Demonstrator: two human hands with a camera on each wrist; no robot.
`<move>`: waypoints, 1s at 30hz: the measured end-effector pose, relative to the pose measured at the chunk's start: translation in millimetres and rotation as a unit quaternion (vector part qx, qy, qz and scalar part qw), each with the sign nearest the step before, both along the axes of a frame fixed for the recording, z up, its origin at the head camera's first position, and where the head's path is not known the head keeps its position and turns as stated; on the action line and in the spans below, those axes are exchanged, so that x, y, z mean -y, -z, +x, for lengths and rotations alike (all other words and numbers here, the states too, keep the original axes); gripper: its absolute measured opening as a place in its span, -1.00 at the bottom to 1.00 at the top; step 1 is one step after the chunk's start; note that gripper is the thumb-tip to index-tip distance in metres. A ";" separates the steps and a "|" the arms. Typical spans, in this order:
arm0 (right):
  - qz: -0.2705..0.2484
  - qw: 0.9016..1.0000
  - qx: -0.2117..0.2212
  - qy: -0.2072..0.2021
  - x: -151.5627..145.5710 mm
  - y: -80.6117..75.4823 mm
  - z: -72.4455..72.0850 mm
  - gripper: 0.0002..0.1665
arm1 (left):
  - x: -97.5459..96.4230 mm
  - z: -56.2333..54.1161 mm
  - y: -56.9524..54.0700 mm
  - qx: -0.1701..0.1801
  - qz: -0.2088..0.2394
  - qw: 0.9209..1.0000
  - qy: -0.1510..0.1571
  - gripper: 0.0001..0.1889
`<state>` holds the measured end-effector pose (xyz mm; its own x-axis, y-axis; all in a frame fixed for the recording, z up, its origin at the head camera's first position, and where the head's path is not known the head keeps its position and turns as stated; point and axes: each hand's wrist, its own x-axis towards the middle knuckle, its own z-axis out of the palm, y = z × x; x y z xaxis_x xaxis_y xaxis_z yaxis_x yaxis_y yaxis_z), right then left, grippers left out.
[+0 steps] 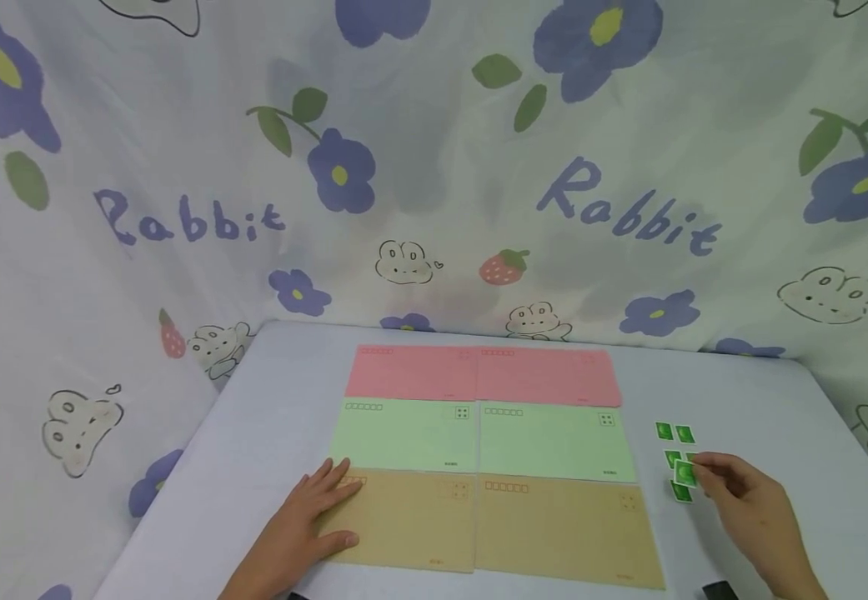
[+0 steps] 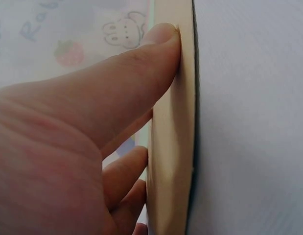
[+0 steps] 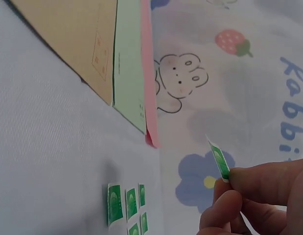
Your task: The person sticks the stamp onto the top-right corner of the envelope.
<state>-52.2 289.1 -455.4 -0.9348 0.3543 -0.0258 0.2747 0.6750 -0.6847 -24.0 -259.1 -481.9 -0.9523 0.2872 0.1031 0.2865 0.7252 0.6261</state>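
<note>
My left hand [image 1: 302,517] rests with spread fingers on the left edge of the left brown envelope [image 1: 411,525]. The left wrist view shows its thumb [image 2: 156,49] lying on that brown envelope [image 2: 171,132]. Between thumb and fingertips, my right hand [image 1: 756,508] pinches a small green stamp [image 1: 684,474], held up over the table. The pinched stamp [image 3: 219,160] appears nearly edge-on in the right wrist view. Several more green stamps [image 1: 664,431] lie on the table below and beyond that hand, partly hidden by it.
Left of the stamps lies a right-hand brown envelope [image 1: 564,533]. Behind the brown pair are two light green envelopes [image 1: 403,437] and two pink envelopes [image 1: 411,375], edges meeting or overlapping. A white cloth covers the table [image 1: 253,433]; a printed curtain [image 1: 434,183] hangs behind.
</note>
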 end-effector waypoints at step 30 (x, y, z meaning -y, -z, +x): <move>-0.066 0.996 -0.039 -0.041 59.3 -4.3 1.2 -0.75 | 0.9 0.7 1.9 -0.018 0.011 1.000 0.006 -0.33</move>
<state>-51.0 229.9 -451.0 -0.9615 0.2749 0.0063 0.1650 0.5952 -0.7864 -23.3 -260.0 -483.8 -0.9445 0.2955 0.1434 0.3172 0.7074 0.6317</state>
